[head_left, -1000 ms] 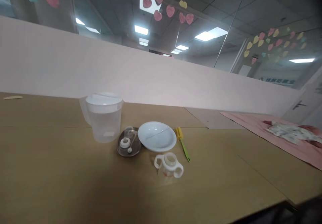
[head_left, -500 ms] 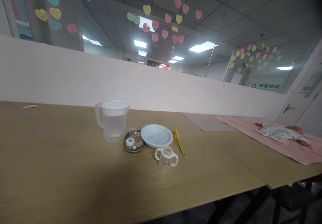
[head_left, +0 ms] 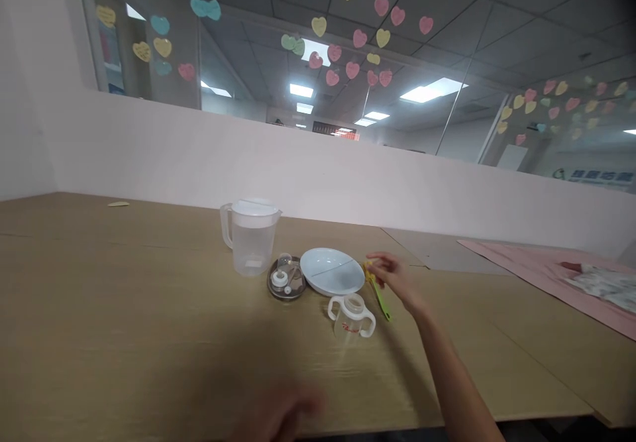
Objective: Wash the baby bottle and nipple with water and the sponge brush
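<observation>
My right hand [head_left: 392, 277] reaches in over the yellow head of a bottle brush [head_left: 381, 301] with a green handle, close to the right rim of a white bowl [head_left: 322, 252]. Its fingers are stretched toward the bowl, holding nothing that I can see. Low in the picture, my left hand [head_left: 284, 410] is smeared by motion, so its fingers cannot be read. In front of the bowl stands a clear two-handled baby bottle [head_left: 350, 321] without a top. A steel dish [head_left: 272, 291] left of the bowl holds a bottle teat with a white ring, a clear cap and small parts.
A clear lidded pitcher [head_left: 252, 246] with liquid stands behind the steel dish. On the right, a pink cloth [head_left: 517, 273] carries a doll in pale clothes [head_left: 609, 286], cut off by the picture edge. A low white wall [head_left: 199, 164] runs behind the table.
Both hands have come into view, the right one over the brush and the left one at the bottom. My view has turned left; the tableware stays in place.
</observation>
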Demonstrator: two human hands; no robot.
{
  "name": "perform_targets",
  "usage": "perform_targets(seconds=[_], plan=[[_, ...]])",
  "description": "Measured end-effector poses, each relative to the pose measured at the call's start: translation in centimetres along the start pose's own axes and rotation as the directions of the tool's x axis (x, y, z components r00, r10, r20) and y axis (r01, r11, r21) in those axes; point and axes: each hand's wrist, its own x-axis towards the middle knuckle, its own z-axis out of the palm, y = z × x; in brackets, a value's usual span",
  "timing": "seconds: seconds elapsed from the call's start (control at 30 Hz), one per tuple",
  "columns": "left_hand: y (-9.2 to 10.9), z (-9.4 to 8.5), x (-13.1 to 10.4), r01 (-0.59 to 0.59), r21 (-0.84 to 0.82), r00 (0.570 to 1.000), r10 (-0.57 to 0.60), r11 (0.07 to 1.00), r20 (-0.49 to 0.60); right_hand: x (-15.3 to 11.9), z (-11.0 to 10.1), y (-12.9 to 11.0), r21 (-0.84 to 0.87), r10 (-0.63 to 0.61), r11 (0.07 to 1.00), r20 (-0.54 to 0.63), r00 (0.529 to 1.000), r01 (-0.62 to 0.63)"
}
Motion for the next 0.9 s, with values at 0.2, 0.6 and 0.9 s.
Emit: perform_targets(seconds=[0.2, 0.6, 0.9], plan=[[-4.3, 0.3, 14.8, 0.094, 0.459, 0.995, -0.072, 0.883, -0.064, 7.8, 4.9, 5.8, -0.252, 0.257, 0.948, 0.247, 0.934, -0.194], [-13.3, 4.6, 20.9, 0.049, 0.826, 0.964, -0.243, 0.561, 0.108, 11.4, 7.4, 9.4, -0.354, 0.320, 0.908, 0.235, 0.918, -0.225], [-12.3, 2.6, 21.6, 0.032, 0.830, 0.949, -0.276, 0.557, 0.149, 9.4, 3.9, 8.4, 0.074, 0.221, 0.972, 0.033, 0.975, -0.222]])
